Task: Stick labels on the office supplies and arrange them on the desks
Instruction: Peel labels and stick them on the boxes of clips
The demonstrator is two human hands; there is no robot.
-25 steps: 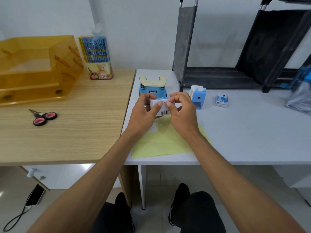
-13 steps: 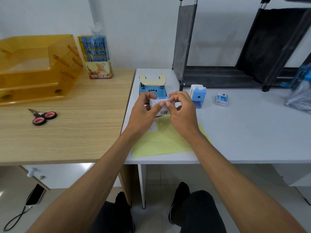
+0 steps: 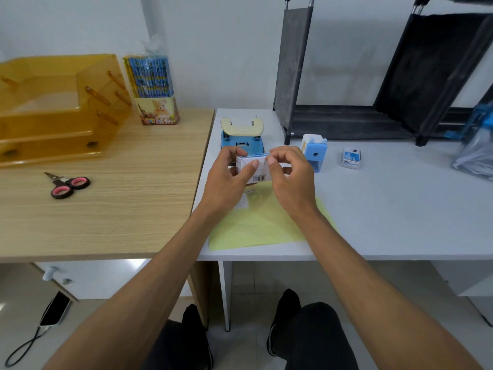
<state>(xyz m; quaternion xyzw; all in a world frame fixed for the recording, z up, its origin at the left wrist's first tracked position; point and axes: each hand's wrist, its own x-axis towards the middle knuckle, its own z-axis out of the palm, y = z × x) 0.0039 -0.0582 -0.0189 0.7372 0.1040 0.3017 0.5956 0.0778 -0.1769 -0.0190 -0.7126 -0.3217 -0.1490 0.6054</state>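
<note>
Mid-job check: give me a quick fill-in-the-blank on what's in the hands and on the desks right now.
The left hand and right hand hold one white box above the ____ sheet.
The scissors lie on the ____ desk.
The sharpener stands on the hands' ____ side.
Missing words: yellow; wooden; right.

We face plain white wall [image 3: 226, 49]. Wooden desk [image 3: 120, 209] at our left butts against white desk [image 3: 400, 209] at our right. Dark fabric-sided metal rack [image 3: 346, 121] stands on white desk, against wall. Below us pale tiled floor [image 3: 240, 303]; white cabinet [image 3: 106, 276] under wooden desk.
</note>
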